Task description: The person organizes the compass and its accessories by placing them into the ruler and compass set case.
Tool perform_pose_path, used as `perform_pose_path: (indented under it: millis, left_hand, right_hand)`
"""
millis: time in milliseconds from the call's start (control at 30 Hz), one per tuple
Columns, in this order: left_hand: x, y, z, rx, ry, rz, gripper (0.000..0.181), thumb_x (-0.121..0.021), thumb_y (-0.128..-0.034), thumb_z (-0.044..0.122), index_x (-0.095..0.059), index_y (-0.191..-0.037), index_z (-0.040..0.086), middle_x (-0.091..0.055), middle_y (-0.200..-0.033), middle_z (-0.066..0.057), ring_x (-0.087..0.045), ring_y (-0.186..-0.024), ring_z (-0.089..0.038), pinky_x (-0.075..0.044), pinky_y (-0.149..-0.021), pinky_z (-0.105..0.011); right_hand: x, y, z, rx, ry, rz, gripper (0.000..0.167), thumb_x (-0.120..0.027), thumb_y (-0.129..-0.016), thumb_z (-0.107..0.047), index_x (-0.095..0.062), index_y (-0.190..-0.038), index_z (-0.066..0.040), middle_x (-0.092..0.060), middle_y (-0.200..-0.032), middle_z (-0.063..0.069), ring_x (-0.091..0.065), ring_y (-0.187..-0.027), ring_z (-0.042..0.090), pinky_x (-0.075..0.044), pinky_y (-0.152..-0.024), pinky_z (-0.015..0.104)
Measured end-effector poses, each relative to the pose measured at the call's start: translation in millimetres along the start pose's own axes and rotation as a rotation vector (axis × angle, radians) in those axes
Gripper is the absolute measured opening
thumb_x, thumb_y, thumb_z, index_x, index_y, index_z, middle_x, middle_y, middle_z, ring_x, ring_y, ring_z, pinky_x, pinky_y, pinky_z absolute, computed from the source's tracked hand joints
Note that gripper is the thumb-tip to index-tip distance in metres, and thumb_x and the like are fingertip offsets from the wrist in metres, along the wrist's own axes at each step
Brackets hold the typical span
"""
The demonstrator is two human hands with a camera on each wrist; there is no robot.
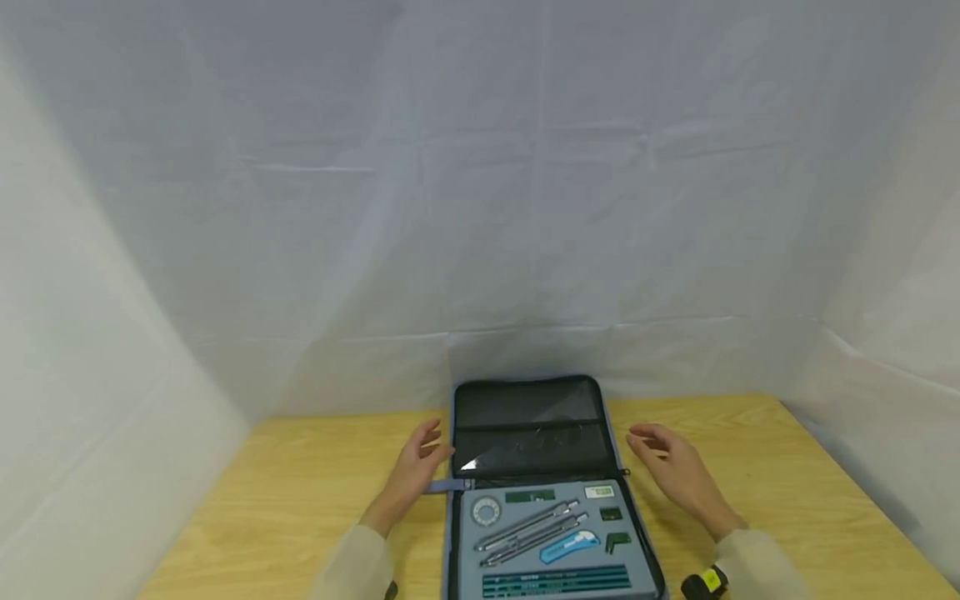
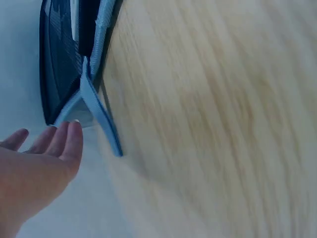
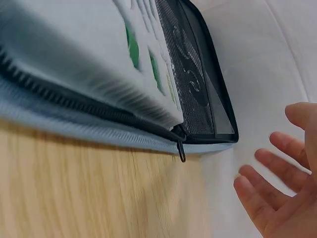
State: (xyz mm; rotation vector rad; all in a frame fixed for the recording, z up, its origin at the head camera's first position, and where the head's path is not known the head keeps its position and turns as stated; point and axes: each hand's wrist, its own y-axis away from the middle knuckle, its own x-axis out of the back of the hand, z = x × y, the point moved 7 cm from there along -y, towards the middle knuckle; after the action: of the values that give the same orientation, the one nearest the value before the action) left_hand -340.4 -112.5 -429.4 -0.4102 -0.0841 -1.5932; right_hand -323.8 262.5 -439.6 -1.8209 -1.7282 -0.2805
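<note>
An unzipped drawing-set case point(image 1: 467, 583) lies spread out, its dark mesh-pocketed lid point(image 1: 525, 408) raised at the back. Its grey tray holds two silver pen-shaped tools point(image 1: 528, 527), a blue cutter-like tool point(image 1: 570, 546), several dark green pencils point(image 1: 555, 581), a round white ring-shaped piece point(image 1: 486, 511) and small green pieces point(image 1: 611, 514). My left hand point(image 1: 411, 473) is beside the lid's left edge, fingers loosely bent; whether the fingertips touch it I cannot tell. On the other side, my right hand point(image 1: 678, 475) hovers apart from the case, holding nothing, fingers spread in the right wrist view point(image 3: 280, 181).
A blue fabric strap point(image 2: 101, 114) sticks out from the case's left side. At the right hinge hangs a zipper pull point(image 3: 181, 150). Under everything is a wooden table point(image 1: 300, 500), with white sheeting point(image 1: 487, 208) behind and at both sides.
</note>
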Motion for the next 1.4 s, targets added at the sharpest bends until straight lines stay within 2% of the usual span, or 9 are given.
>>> perform_pose_path:
  millis: [133, 333, 400, 467, 667, 900, 1133, 1267, 1400]
  left_hand:
    - [2.3, 11.3, 9.1, -0.063, -0.231, -0.026, 0.057, -0.06, -0.0921, 0.018, -0.039, -0.141, -0.003, -0.041, -0.139, -0.026, -0.042, -0.124, -0.044, -0.036, -0.099, -0.055]
    - [-0.7, 26.4, 28.5, -0.211, -0.773, 0.015, 0.057, -0.062, -0.0888, 0.032, -0.049, -0.136, 0.003, -0.049, -0.134, -0.019, -0.047, -0.12, -0.039, -0.038, -0.096, -0.055]
    - [-3.8, 31.5, 33.7, -0.247, -0.876, 0.027, 0.057, -0.061, -0.0875, 0.036, -0.051, -0.134, 0.004, -0.05, -0.133, -0.019, -0.049, -0.118, -0.04, -0.04, -0.092, -0.056]
    - [-6.2, 36.7, 37.7, -0.261, -0.938, 0.038, 0.058, -0.06, -0.0868, 0.039, -0.052, -0.134, 0.006, -0.049, -0.134, -0.019, -0.049, -0.118, -0.041, -0.04, -0.091, -0.057]
    - [-5.7, 46.1, 42.4, -0.235, -1.001, 0.051, 0.057, -0.058, -0.087, 0.042, -0.054, -0.133, 0.008, -0.049, -0.134, -0.02, -0.048, -0.119, -0.04, -0.039, -0.092, -0.057]
    - [-5.0, 46.2, 27.6, -0.17, -0.986, 0.001, 0.06, -0.058, -0.0878, 0.044, -0.051, -0.135, 0.007, -0.045, -0.138, -0.02, -0.045, -0.121, -0.041, -0.036, -0.095, -0.058]
    - [-8.6, 40.9, 21.7, -0.16, -0.971, -0.004, 0.06, -0.057, -0.0886, 0.045, -0.051, -0.135, 0.007, -0.046, -0.137, -0.02, -0.046, -0.12, -0.042, -0.038, -0.093, -0.058]
    - [-13.0, 36.5, 16.3, -0.134, -0.924, -0.027, 0.062, -0.058, -0.0888, 0.044, -0.049, -0.136, 0.004, -0.046, -0.137, -0.02, -0.047, -0.119, -0.042, -0.039, -0.092, -0.058]
    - [-17.1, 30.4, 8.2, -0.076, -0.806, -0.042, 0.064, -0.058, -0.0904, 0.042, -0.045, -0.138, 0.001, -0.045, -0.137, -0.019, -0.045, -0.122, -0.04, -0.037, -0.096, -0.056]
  right_hand:
    - [0, 4.9, -3, 0.047, 0.051, -0.024, 0.054, -0.048, -0.097, -0.046, -0.054, -0.131, -0.004, -0.05, -0.135, 0.018, -0.048, -0.121, 0.037, -0.042, -0.095, 0.051]
    - [-1, 12.8, -12, 0.116, 0.221, -0.045, 0.061, -0.046, -0.096, -0.052, -0.052, -0.134, -0.005, -0.038, -0.146, 0.019, -0.038, -0.128, 0.042, -0.034, -0.097, 0.061]
    - [-1, 14.8, -16, 0.136, 0.268, -0.044, 0.064, -0.046, -0.095, -0.054, -0.052, -0.135, -0.005, -0.037, -0.146, 0.019, -0.036, -0.129, 0.043, -0.032, -0.097, 0.062]
    - [-1, 16.4, -20, 0.161, 0.301, -0.045, 0.065, -0.047, -0.095, -0.054, -0.051, -0.136, -0.004, -0.036, -0.147, 0.02, -0.035, -0.129, 0.043, -0.03, -0.098, 0.063]
    - [-3, 19.0, -22, 0.192, 0.36, -0.064, 0.066, -0.048, -0.095, -0.054, -0.047, -0.139, -0.004, -0.033, -0.148, 0.021, -0.033, -0.131, 0.044, -0.029, -0.098, 0.063]
    - [-4, 19.0, -18, 0.215, 0.384, -0.069, 0.065, -0.05, -0.095, -0.051, -0.046, -0.14, -0.004, -0.033, -0.148, 0.023, -0.033, -0.13, 0.045, -0.03, -0.098, 0.063]
    - [-3, 20.5, -12, 0.195, 0.4, -0.074, 0.065, -0.05, -0.095, -0.05, -0.046, -0.14, -0.003, -0.032, -0.148, 0.022, -0.033, -0.13, 0.044, -0.03, -0.098, 0.063]
    - [-3, 20.9, -8, 0.177, 0.396, -0.085, 0.065, -0.051, -0.095, -0.05, -0.046, -0.139, -0.003, -0.032, -0.148, 0.023, -0.033, -0.13, 0.045, -0.03, -0.097, 0.064]
    - [-5, 21.3, -4, 0.163, 0.372, -0.096, 0.066, -0.05, -0.095, -0.051, -0.046, -0.14, -0.003, -0.032, -0.148, 0.023, -0.033, -0.13, 0.046, -0.03, -0.097, 0.065]
